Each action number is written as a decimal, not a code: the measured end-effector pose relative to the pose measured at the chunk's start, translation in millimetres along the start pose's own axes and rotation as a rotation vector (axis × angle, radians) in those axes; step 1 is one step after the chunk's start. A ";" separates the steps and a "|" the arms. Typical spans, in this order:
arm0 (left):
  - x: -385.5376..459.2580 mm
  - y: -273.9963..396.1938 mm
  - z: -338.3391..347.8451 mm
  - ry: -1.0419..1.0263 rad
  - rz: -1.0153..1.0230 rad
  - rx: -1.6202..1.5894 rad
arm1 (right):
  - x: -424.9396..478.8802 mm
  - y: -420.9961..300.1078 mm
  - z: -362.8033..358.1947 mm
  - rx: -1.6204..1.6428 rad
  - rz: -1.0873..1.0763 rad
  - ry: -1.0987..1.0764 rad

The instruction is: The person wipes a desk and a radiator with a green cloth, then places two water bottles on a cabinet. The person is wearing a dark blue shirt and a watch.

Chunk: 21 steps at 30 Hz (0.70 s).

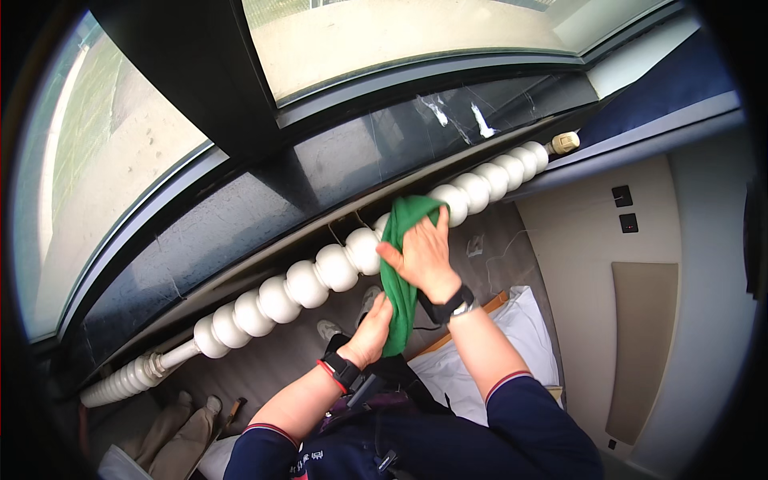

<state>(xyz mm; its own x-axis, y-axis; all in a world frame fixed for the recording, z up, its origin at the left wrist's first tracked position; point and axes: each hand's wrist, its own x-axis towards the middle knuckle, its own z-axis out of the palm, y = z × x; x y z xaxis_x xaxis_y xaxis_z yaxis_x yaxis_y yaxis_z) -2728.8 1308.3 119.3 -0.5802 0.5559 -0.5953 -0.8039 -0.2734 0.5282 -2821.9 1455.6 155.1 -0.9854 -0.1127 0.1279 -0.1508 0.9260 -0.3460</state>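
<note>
A row of rounded white radiator sections [307,284] runs diagonally under the window ledge. Draped over its middle is a green cloth [399,288], hanging down between my hands. My right hand [425,252] lies on the upper part of the cloth against the radiator, fingers spread and thumb apart; its palm is hidden. Lower down, my left hand [371,332] holds the hanging part of the cloth by its left edge. A beige valve knob [565,143] tops the radiator's right end, and a ribbed white section [120,380] is at its left end.
A dark stone window sill [360,150] with white marks lies behind the radiator, below large windows. White bedding [516,336] is at my lower right. Another person's legs [186,429] show at lower left. Wall sockets [622,196] and a tan panel [642,348] are on the right wall.
</note>
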 end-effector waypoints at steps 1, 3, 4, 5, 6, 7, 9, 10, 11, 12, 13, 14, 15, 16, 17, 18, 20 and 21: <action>0.3 15.3 4.2 0.034 -0.031 -0.021 | 15.3 3.8 -5.0 -0.005 0.022 -0.120; 3.5 29.4 11.5 0.030 0.056 -0.030 | 32.5 -5.0 -18.5 -0.175 0.110 -0.360; 3.6 28.8 12.1 0.050 0.033 -0.015 | 22.7 -3.6 -8.7 -0.118 0.079 -0.184; 1.1 24.9 12.9 0.069 0.011 0.001 | 10.6 -4.2 -1.9 -0.061 0.048 -0.009; -3.7 17.1 11.9 0.067 -0.018 0.031 | -0.8 -8.5 -3.6 -0.073 0.045 0.064; -8.2 5.0 12.7 0.096 -0.065 0.023 | -11.9 -12.3 -14.1 -0.088 0.077 -0.017; -20.8 -1.9 20.5 0.007 -0.154 0.104 | -38.3 -6.2 -24.8 -0.120 0.058 -0.025; -22.2 -3.7 26.5 0.019 -0.182 0.108 | -38.0 -4.4 -23.9 -0.120 0.042 -0.013; -22.8 -5.9 30.7 0.032 -0.209 0.111 | -36.8 -3.5 -22.1 -0.119 0.025 -0.003; -18.5 -8.7 29.0 -0.031 -0.186 0.148 | -35.0 -4.4 -21.6 -0.115 0.008 0.011; -14.8 -10.9 27.9 -0.012 -0.167 0.109 | -28.0 -4.2 -20.8 -0.097 0.000 -0.009; -8.0 -11.8 26.6 0.008 -0.149 0.069 | -14.0 -2.5 -18.9 -0.078 -0.007 -0.030; -2.2 -7.3 26.4 0.030 -0.135 0.035 | 0.4 -1.4 -16.1 -0.055 -0.010 -0.049; 0.9 11.8 28.6 0.042 -0.146 -0.041 | 16.0 1.9 -10.1 -0.093 -0.048 -0.037; 10.3 12.3 21.3 0.054 -0.070 -0.073 | 28.8 5.2 -0.2 -0.110 -0.044 -0.068; 14.0 18.2 19.9 0.050 -0.049 -0.077 | 35.2 7.2 1.5 -0.103 -0.017 -0.082; 12.6 30.2 20.0 0.040 -0.036 -0.020 | 36.4 4.0 -3.8 -0.062 0.015 -0.152; 9.6 14.5 16.4 0.074 -0.049 0.052 | 26.9 4.3 -2.4 -0.039 -0.010 -0.127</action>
<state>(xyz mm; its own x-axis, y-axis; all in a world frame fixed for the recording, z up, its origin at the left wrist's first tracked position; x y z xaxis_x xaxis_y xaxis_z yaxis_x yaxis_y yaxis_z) -2743.9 1322.5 131.2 -0.5503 0.5077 -0.6629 -0.8245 -0.2051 0.5274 -2848.9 1457.4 159.2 -0.9863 -0.1648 0.0116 -0.1603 0.9376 -0.3086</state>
